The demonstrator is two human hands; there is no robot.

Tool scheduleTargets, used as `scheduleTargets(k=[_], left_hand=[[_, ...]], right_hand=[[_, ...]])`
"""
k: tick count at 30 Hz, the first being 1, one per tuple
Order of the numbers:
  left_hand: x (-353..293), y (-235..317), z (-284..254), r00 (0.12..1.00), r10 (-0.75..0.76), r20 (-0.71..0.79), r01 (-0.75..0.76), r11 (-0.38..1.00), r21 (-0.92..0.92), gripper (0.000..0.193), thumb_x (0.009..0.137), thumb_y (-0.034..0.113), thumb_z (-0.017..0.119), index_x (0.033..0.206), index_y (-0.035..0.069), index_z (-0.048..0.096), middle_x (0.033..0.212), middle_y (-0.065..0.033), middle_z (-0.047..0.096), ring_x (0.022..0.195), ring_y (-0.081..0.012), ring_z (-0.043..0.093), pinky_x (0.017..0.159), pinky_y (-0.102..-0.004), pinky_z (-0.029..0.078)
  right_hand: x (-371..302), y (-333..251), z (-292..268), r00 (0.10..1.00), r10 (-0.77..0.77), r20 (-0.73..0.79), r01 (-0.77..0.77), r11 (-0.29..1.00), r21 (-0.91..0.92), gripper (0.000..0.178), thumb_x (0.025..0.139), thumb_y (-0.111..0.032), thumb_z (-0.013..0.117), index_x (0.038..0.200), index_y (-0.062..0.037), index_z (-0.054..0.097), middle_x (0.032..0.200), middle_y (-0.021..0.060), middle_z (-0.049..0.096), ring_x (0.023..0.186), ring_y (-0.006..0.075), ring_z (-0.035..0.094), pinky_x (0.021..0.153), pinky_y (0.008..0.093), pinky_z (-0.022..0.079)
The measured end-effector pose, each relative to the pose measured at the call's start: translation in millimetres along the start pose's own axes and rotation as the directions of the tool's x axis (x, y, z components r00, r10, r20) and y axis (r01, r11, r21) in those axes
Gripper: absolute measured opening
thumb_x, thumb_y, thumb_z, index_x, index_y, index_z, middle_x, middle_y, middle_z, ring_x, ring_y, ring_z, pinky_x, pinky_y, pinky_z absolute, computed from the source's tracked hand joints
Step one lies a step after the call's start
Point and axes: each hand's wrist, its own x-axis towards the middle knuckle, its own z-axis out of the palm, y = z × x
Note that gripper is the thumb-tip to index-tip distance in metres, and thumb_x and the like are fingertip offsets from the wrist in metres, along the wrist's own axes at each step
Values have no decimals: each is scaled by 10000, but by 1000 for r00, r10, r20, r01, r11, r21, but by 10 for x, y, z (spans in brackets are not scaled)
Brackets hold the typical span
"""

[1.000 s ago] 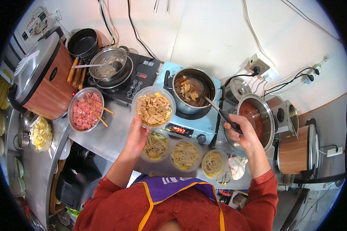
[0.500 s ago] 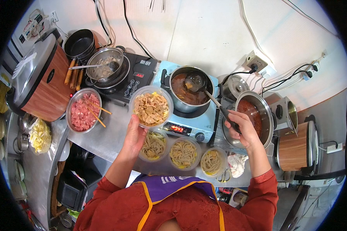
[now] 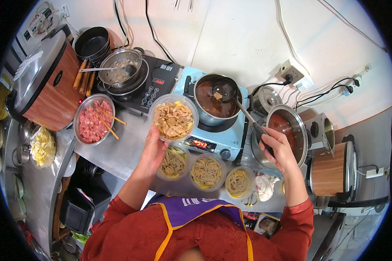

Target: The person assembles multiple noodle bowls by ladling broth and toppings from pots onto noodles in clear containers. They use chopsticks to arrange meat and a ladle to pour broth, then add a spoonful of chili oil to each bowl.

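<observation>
1. So the left hand [image 3: 154,148] is grasping a clear tub [image 3: 151,116] by its near side, and that tub is hanging over the near left corner of the blue cooker [image 3: 228,138].
2. Right hand [image 3: 278,148] is gripping the black handle of a ladle [image 3: 246,113], with the bowl sitting inside the pot [image 3: 213,120] on that same cooker.
3. Progress, imo: partway. The held tub is already carrying a heap of meat pieces [image 3: 174,119], with yellow bits peeking out at the rim.
4. The other 3 tubs [image 3: 223,174] are lining up along the counter's [image 3: 117,156] near edge, all showing pale strands [image 3: 206,172] and none showing a meat heap like that 1, so I'm reckoning they're lagging.
5. The pot is holding plenty of brown broth [image 3: 206,102], so the ladling isn't looking finished to me.
6. Hard to see: the held tub is hiding most of the left fingertips plus a bit of the leftmost tub's far edge.
7. A tan chunk is showing by the ladle's dark bowl, but I'm not managing to tell whether it's lying in the bowl or floating. Same for how full the ladle is.
</observation>
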Motion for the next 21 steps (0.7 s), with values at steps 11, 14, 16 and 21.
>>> scheduleTargets(k=[11, 14, 16, 21], left_hand=[[66, -57, -27, 1000, 6, 9, -6, 1000, -3, 707, 855, 495, 650, 1375, 88, 399, 1348, -41, 517, 1249, -170, 488, 1042, -357, 403], [57, -60, -23, 1000, -5, -23, 5, 1000, -3, 715, 851, 503, 651, 1376, 87, 399, 1346, -39, 518, 1248, -170, 488, 1039, -355, 405], [47, -55, -11, 1000, 1, -3, -1, 1000, 4, 721, 847, 510, 653, 1374, 87, 402, 1343, -37, 521, 1245, -169, 491, 1038, -353, 405], [-9, -50, 0, 1000, -3, 3, 3, 1000, 17, 744, 835, 522, 662, 1373, 78, 403, 1347, -38, 519, 1248, -173, 490, 1036, -347, 408]], right_hand=[[-385, -29, 59, 998, 37, 58, -43, 994, 98, 402, 926, -108, 491, 1301, 34, 507, 716, 49, 549, 426, 52, 354, 373, 195, 240], [-531, -2, 174, 994, 31, 102, -35, 999, 30, 392, 934, -103, 545, 1313, -7, 524, 728, 32, 551, 454, 36, 376, 406, 182, 257], [-582, 6, 227, 990, 2, 142, 18, 990, -137, 445, 920, -97, 594, 1347, -10, 508, 798, 27, 597, 574, 52, 476, 520, 184, 371], [-574, 131, 411, 950, -243, 197, 308, 840, -447, 486, 883, -90, 624, 1338, 20, 495, 945, 126, 661, 786, 143, 597, 738, 266, 481]])
